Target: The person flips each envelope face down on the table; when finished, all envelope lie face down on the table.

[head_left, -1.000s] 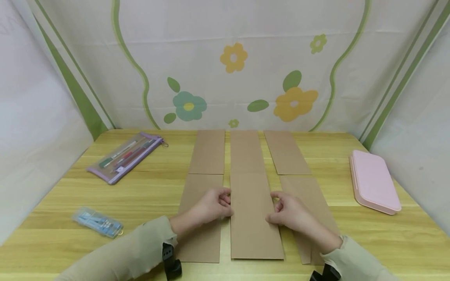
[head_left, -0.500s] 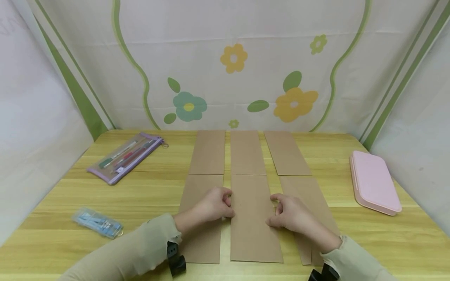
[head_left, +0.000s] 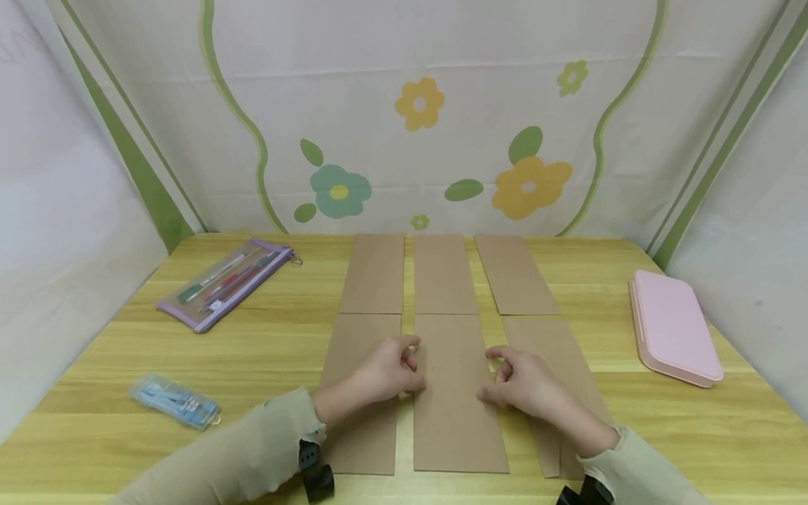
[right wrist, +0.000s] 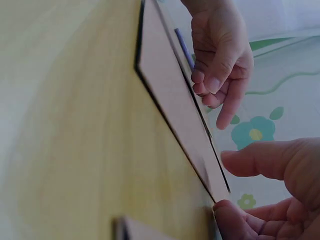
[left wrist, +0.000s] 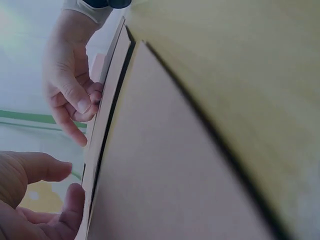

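Note:
A brown cardboard strip [head_left: 453, 428] lies flat at the middle of the near row, between both hands. My left hand [head_left: 386, 368] hovers at its left edge, thumb and forefinger apart and the other fingers loosely bent. On the opposite edge is my right hand [head_left: 529, 382], its fingertips close to the cardboard; whether they touch it I cannot tell. The right wrist view shows a gap between thumb and finger of the right hand [right wrist: 280, 185]. Beneath my left forearm lies the left near strip [head_left: 362, 442], and my right hand partly covers the right near cardboard [head_left: 571, 351].
Beyond them lie far strips at left [head_left: 372, 273], middle [head_left: 444, 273] and right [head_left: 514, 273]. A purple-edged pen pouch [head_left: 226, 284] and a small blue clear case [head_left: 177, 401] sit left; a pink case [head_left: 674, 326] sits right. A flowered curtain [head_left: 391, 42] backs the table.
The middle near strip has settled slightly towards me, and a seam now shows between it and the far strip. My left hand has shifted a little right; its fingers have parted from the edge.

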